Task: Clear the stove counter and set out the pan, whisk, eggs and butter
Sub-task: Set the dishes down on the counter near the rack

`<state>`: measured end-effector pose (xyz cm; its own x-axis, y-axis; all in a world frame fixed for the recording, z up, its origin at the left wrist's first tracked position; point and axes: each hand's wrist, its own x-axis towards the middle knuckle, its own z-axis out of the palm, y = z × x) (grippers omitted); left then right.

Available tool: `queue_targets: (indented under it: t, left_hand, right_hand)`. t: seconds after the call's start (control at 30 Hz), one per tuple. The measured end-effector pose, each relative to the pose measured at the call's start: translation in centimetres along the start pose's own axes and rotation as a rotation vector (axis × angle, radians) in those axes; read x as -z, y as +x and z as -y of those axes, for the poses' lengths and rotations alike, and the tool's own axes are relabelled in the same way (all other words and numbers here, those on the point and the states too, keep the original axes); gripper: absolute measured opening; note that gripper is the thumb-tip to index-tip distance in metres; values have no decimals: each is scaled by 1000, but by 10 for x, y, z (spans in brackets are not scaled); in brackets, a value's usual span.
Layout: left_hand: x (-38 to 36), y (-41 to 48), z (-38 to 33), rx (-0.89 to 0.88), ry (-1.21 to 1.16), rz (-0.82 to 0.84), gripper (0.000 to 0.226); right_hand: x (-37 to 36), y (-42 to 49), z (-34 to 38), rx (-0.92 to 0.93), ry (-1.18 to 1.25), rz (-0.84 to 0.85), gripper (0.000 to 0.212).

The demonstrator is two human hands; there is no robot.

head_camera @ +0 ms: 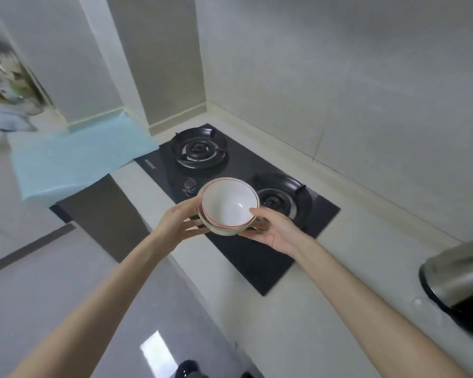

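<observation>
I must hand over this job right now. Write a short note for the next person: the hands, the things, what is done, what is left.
Left hand: holds the stack of two round ceramic bowls from its left side.
Right hand: holds the same stack from the right, thumb on the rim.
Things: the stack, a white red-rimmed bowl nested in a beige one, is in the air over the black glass gas hob. Both burners are bare. A light blue mat lies to the left and a shiny steel pot stands at the right edge.
Done: bowls picked up.
Left: put the bowls away. The pan, whisk, eggs and butter are not in view.
</observation>
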<state>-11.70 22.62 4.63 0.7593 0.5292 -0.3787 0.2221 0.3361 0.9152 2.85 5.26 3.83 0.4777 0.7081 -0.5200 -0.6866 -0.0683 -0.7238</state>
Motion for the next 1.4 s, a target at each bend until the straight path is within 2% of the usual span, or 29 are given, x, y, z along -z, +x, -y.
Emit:
queue_targets:
  t: [0.17,0.33,0.6,0.83,1.07,1.17,1.4]
  left_hand:
    - [99,-41,6,-24,-152,-204,24]
    - [195,-88,5,-74,-216,-339,21]
    - [375,-157,12,-155,-323,-561,26]
    - [500,-198,15,-193,-447,-731,28]
    - [618,-206,13,-229,-527,-900,18]
    - [670,-201,8,-246,-553,-949,22]
    - [807,-182,-33,-243,-623,-1108,19]
  right_hand:
    - [-92,23,-34,-64,-145,163,16]
    - [-194,52,-78,-131,-255,276,17]
    - [-377,80,-161,-237,-379,455,18]
    - [-517,112,-221,-312,-499,529,21]
    - [-647,167,-271,-409,-601,634,15]
    - [-702,200,-290,-442,-623,686,13]
    - [-859,281,-321,-570,-669,792,13]
